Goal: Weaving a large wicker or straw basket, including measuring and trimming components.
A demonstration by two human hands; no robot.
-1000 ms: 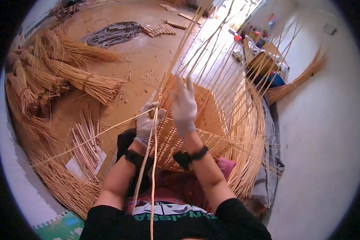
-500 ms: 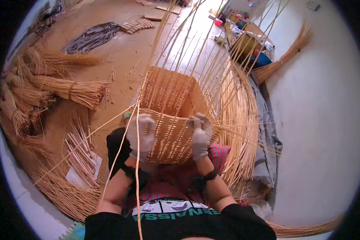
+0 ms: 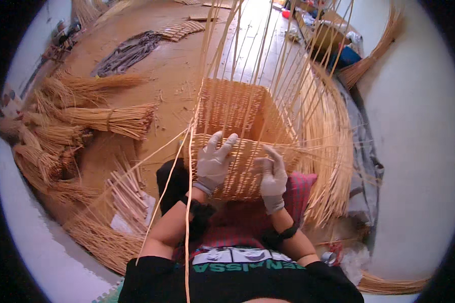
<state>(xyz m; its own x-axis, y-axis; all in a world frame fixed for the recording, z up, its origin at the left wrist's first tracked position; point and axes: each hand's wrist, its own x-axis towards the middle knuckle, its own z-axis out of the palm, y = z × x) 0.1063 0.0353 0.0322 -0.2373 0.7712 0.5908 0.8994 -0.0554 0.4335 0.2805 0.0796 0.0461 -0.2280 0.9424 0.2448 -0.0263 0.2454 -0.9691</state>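
A square wicker basket [image 3: 237, 179], woven from tan willow rods, stands before me with its tall upright stakes fanning up past the rim. My left hand [image 3: 213, 164], in a pale glove, lies on the near wall, its fingers spread and reaching up over the rim between stakes. In a matching glove, my right hand [image 3: 273, 182] is at the right part of that wall, fingers stretched and apart with nothing in them. I cannot tell whether it touches the weave. A long loose rod [image 3: 188, 217] runs from the basket's left corner down past my left arm toward me.
Bundles of willow [image 3: 108, 121] lie on the floor at left, with cut sticks [image 3: 131, 192] nearer. A long pile of rods [image 3: 331, 166] lies right of the basket, beside a grey sheet [image 3: 364, 187] along the wall. A dark cloth heap [image 3: 129, 53] is farther off.
Both hands have loosened from the rim: the left fingers now spread upward, the right hand has dropped slightly and opened. The whole view has shifted, so everything appears farther right.
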